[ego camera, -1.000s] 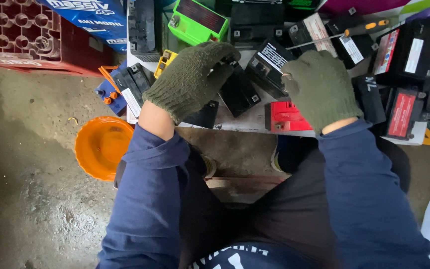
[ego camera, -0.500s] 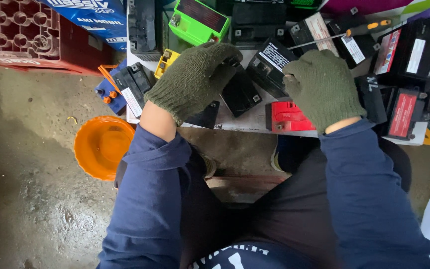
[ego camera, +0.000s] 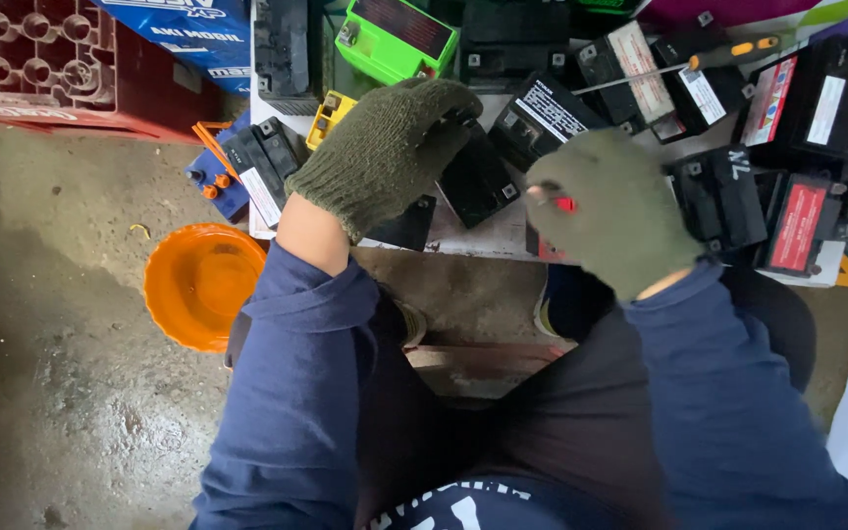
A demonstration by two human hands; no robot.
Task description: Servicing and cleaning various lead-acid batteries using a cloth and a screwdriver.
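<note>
My left hand [ego camera: 385, 147], in a dark green knit glove, reaches forward and grips the top of a small black battery [ego camera: 478, 182] that stands tilted on a pale board [ego camera: 498, 231]. My right hand [ego camera: 620, 211], gloved the same way, is curled just right of that battery. It pinches a small red piece [ego camera: 563, 203] between thumb and forefinger. The hand hides most of a red-faced battery [ego camera: 540, 251] beneath it. Both sleeves are dark blue.
Several black batteries crowd the board, one with a red label [ego camera: 797, 226]. A bright green battery [ego camera: 399, 34] and an orange-handled screwdriver [ego camera: 679, 64] lie at the back. An orange bowl [ego camera: 198, 285] sits on the concrete floor at left, below a red crate [ego camera: 41, 59].
My right hand has drawn back toward me and to the left, off the red-faced battery, and now shows a red piece at its fingertips. My left hand stays on the black battery.
</note>
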